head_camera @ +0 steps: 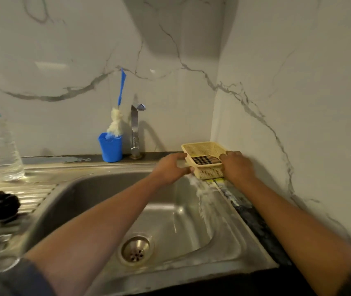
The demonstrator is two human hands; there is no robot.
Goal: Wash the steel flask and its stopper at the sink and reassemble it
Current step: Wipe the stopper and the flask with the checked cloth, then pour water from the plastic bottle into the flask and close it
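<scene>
The left hand [171, 167] and right hand [237, 165] grip the yellow basket's [207, 170] ends; it tilts toward the sink [89, 195]

Blue cup [110, 149] holding brush [116, 124] beside tap [135, 129]; clear bottle [2, 150] far left; yellow basket [207, 173] in corner.

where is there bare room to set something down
The sink basin around the drain is bare, as is the rim between plastic bottle and blue cup. Crowded: right rear corner, left hand and right hand holding the yellow basket.
</scene>
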